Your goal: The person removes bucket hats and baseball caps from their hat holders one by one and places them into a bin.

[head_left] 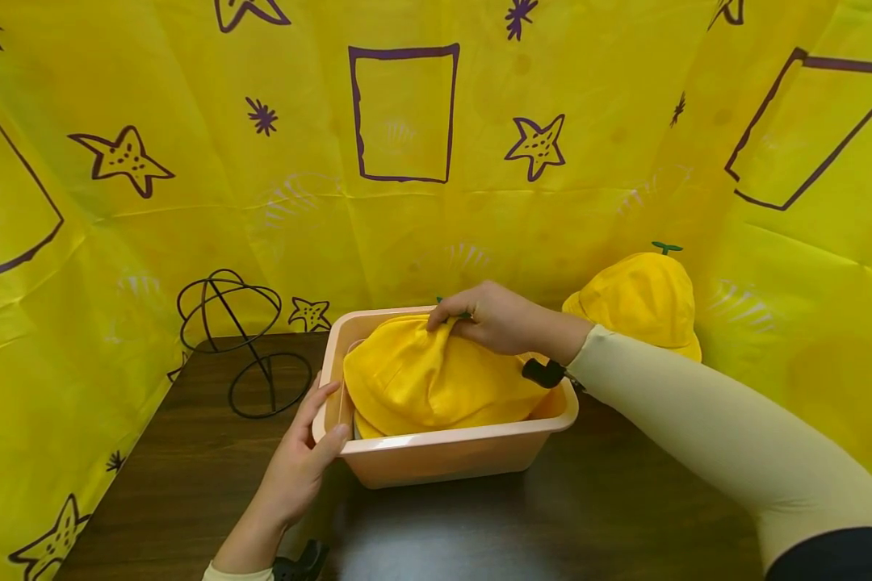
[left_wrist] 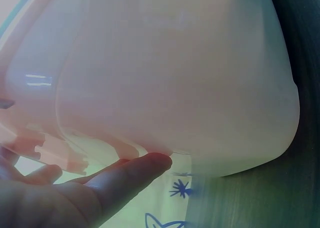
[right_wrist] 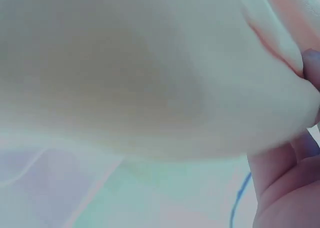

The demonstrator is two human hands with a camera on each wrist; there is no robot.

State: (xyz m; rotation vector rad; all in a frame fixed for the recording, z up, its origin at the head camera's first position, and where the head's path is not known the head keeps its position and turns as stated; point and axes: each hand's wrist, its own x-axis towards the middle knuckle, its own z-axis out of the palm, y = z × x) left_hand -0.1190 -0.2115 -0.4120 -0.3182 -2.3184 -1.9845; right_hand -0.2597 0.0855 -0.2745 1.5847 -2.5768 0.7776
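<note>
A yellow cloth hat [head_left: 436, 383] lies in a pale pink plastic basin [head_left: 443, 460], its fabric bunched upward where my right hand [head_left: 497, 319] pinches it. In the right wrist view the hat's cloth [right_wrist: 125, 78] fills most of the picture, with my right hand [right_wrist: 295, 178] at the right edge. My left hand [head_left: 301, 460] grips the basin's left rim, thumb over the near corner. The left wrist view shows the basin's wall [left_wrist: 175, 78] and my left hand [left_wrist: 90, 193] against it.
A black wire stand [head_left: 250, 343] is left of the basin on the dark wooden table [head_left: 211, 476]. Another yellow hat [head_left: 639, 303], with a green sprout on top, is at the back right, behind my right forearm. Yellow patterned cloth [head_left: 407, 234] hangs around the table.
</note>
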